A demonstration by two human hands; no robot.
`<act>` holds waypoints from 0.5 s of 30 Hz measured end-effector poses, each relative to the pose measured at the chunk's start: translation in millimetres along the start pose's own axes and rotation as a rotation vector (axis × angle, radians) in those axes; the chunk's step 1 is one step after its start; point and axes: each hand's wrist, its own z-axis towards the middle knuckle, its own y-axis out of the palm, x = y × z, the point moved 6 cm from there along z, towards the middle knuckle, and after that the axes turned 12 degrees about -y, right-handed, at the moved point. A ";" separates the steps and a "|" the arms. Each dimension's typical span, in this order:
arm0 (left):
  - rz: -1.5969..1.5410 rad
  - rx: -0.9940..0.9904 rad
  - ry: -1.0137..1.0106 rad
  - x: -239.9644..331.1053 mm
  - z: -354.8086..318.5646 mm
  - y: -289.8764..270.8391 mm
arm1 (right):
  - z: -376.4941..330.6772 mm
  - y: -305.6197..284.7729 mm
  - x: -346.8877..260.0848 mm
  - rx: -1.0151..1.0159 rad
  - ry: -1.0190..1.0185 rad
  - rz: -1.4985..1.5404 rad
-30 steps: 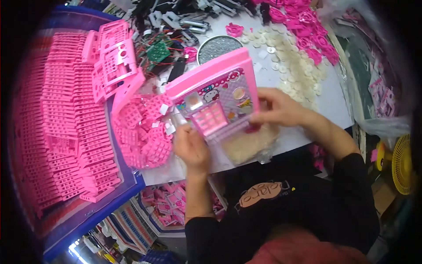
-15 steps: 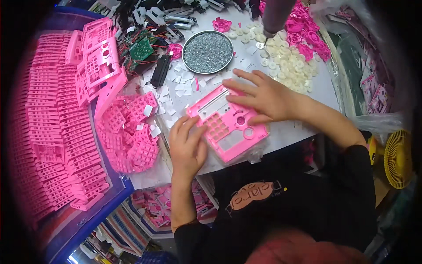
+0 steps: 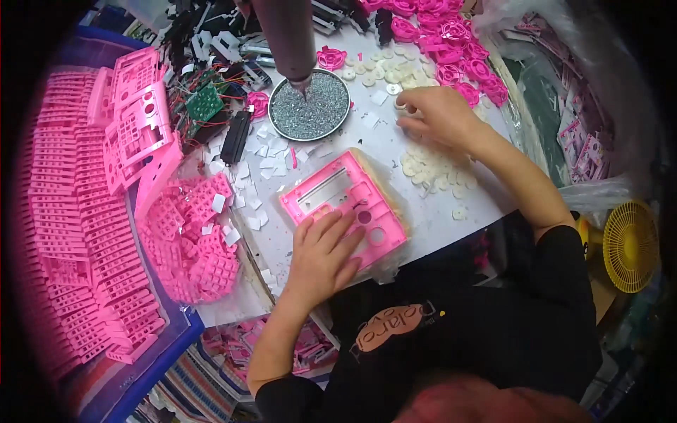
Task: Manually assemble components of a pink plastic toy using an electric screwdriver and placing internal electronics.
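A pink plastic casing [image 3: 384,250] with a silver strip, square holes and round holes lies tilted on a tan block wrapped in clear plastic [image 3: 384,190]. Across its lower left part rests my left hand [image 3: 321,254], fingers spread, covering most of the square holes. My right hand [image 3: 444,120] is off the casing, over a pile of whitish round discs [image 3: 434,169]. Its fingers are bent with a gap between the tips, beside some discs; nothing held shows. A dark power screwdriver [image 3: 285,39] hangs with its tip over a round dish of small screws [image 3: 310,113].
Stacked pink casings [image 3: 63,211] fill a blue bin at left. Beside it lie pink keypads [image 3: 204,261], white paper squares [image 3: 268,158], a green circuit board [image 3: 204,103] with wires and a black part [image 3: 235,137]. Pink ring parts [image 3: 451,53] sit at the back right; a yellow fan [image 3: 631,247] stands right.
My right hand has left the casing and moved up to the discs. My left hand has slid from the casing's edge onto its face. The screwdriver has swung left over the screws.
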 end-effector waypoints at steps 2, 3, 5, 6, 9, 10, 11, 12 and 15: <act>-0.048 -0.029 0.050 -4.4 4.1 -1.6 | 5.9 10.8 7.1 -0.027 -0.062 -0.171; -0.070 -0.019 0.045 -3.8 6.1 -2.4 | 9.0 18.6 8.7 -0.025 -0.128 -0.197; -0.080 -0.009 0.040 -2.0 6.4 -2.2 | 13.3 25.1 7.8 0.019 -0.212 -0.232; -0.085 -0.003 0.038 -0.3 6.7 -2.1 | 15.0 25.1 7.1 0.064 -0.229 -0.242; -0.181 0.126 -0.005 12.2 14.4 -16.2 | 11.5 16.0 -12.3 0.158 -0.323 -0.178; -0.220 0.199 -0.107 13.3 15.5 -19.9 | 10.1 8.8 -28.0 0.180 -0.378 -0.138; -0.263 0.264 -0.204 14.4 17.7 -18.7 | 5.9 9.1 -49.8 0.027 -0.317 -0.114; -0.305 0.323 -0.299 13.9 18.8 -19.1 | -4.1 10.8 -74.4 -0.125 -0.249 -0.088; -0.500 0.180 -0.391 19.9 34.6 -21.7 | -36.7 6.9 -136.3 -0.099 -0.570 0.140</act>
